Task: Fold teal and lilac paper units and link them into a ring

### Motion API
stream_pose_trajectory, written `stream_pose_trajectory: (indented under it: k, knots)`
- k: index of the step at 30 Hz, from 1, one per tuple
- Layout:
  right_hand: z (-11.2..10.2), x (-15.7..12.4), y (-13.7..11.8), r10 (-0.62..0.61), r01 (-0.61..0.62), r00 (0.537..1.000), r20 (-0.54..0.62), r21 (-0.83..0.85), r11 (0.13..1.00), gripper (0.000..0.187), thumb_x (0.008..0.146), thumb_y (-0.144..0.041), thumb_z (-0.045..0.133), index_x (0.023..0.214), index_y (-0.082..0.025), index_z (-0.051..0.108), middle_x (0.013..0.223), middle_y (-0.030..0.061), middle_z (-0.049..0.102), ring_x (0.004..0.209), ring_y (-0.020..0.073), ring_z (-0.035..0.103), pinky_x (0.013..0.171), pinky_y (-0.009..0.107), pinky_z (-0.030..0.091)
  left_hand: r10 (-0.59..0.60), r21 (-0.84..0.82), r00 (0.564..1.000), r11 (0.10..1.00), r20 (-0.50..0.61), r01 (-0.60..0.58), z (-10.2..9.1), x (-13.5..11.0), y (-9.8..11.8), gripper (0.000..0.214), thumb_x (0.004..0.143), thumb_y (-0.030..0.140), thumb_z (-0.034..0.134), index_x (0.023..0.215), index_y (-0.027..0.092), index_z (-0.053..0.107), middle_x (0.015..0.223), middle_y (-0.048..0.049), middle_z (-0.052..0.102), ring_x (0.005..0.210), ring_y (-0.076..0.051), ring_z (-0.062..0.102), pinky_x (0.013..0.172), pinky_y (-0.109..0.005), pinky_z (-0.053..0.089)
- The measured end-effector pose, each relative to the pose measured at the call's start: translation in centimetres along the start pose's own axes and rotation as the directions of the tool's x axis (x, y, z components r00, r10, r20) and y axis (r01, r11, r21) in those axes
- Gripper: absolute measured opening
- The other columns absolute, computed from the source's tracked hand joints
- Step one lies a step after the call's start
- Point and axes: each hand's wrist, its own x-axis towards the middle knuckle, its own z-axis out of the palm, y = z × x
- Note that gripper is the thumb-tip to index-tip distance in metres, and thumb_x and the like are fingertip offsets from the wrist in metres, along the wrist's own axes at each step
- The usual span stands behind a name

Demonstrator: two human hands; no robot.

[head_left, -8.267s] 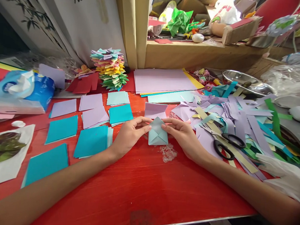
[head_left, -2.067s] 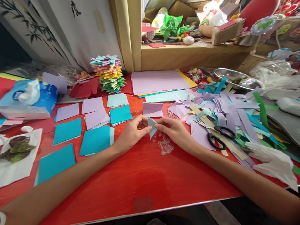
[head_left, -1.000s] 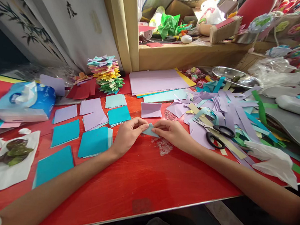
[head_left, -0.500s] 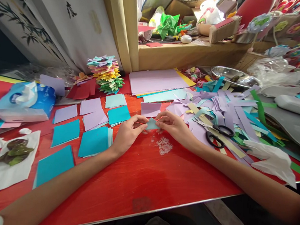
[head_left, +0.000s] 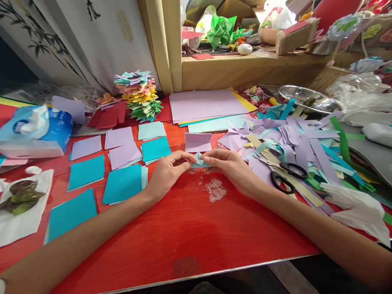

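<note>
A small folded pale-teal paper piece (head_left: 198,160) sits pinched between both my hands just above the red table (head_left: 186,232). My left hand (head_left: 167,174) grips its left side with thumb and forefinger closed. My right hand (head_left: 229,165) pinches its right side, fingers pressed together. A folded lilac square (head_left: 198,142) lies just behind the hands. A stack of finished folded pieces in many colours (head_left: 139,95) stands at the back.
Teal and lilac paper squares (head_left: 122,189) lie left of my hands. Black scissors (head_left: 285,176) rest on a heap of paper strips (head_left: 308,146) to the right. A tissue pack (head_left: 32,130) sits far left. Large paper sheets (head_left: 207,105) and a metal bowl (head_left: 308,98) lie behind.
The pale-teal piece has gone from a wide open fold to a much smaller, narrow fold. Both hands have shifted slightly away from me and keep pinching it.
</note>
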Motion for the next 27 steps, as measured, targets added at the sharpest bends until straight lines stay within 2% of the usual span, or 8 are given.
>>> stream_pose_trajectory:
  k: [9,18,23,27]
  knots:
    - [0.42,-0.17,-0.48,-0.038,0.033,0.997,-0.061,-0.085,0.996,0.007,0.075,-0.021,0.062,0.077,-0.014,0.063,0.075,-0.0004,0.061,0.063,0.0075,0.055,0.063,0.022,0.046,0.0,0.017,0.999,1.0,0.047,-0.001,-0.04,-0.19,0.02,0.013,0.081,0.026,0.057,0.087,0.016,0.062,0.091,-0.0013,0.06,0.079,-0.014,0.062,0.079,-0.029,0.051]
    - [0.62,-0.61,-0.35,-0.153,0.138,0.987,-0.048,-0.225,0.964,0.008,0.077,-0.023,0.059,0.08,-0.016,0.061,0.079,0.0008,0.061,0.069,0.0097,0.054,0.066,0.024,0.045,-0.016,-0.045,0.999,0.999,0.05,0.018,0.25,-0.04,0.44,0.018,0.077,0.032,0.061,0.088,0.017,0.06,0.086,-0.0002,0.061,0.072,-0.012,0.061,0.068,-0.024,0.053]
    - [0.72,-0.57,0.0,-0.181,0.178,0.983,0.001,-0.195,0.965,0.019,0.079,-0.023,0.057,0.098,-0.018,0.056,0.076,0.0004,0.06,0.067,0.0111,0.057,0.065,0.027,0.046,-0.035,-0.019,0.998,0.999,0.053,0.036,0.3,0.13,0.26,0.02,0.075,0.033,0.063,0.084,0.016,0.058,0.08,-0.0002,0.059,0.067,-0.013,0.06,0.062,-0.026,0.053]
    - [0.83,-0.6,-0.02,-0.189,0.182,0.982,-0.012,-0.218,0.959,0.022,0.079,-0.02,0.057,0.101,-0.018,0.054,0.075,0.0,0.059,0.066,0.011,0.056,0.065,0.027,0.045,-0.022,-0.012,0.997,1.0,0.07,0.023,0.24,0.14,0.09,0.018,0.076,0.032,0.061,0.083,0.016,0.056,0.08,0.0001,0.059,0.065,-0.012,0.06,0.062,-0.025,0.053]
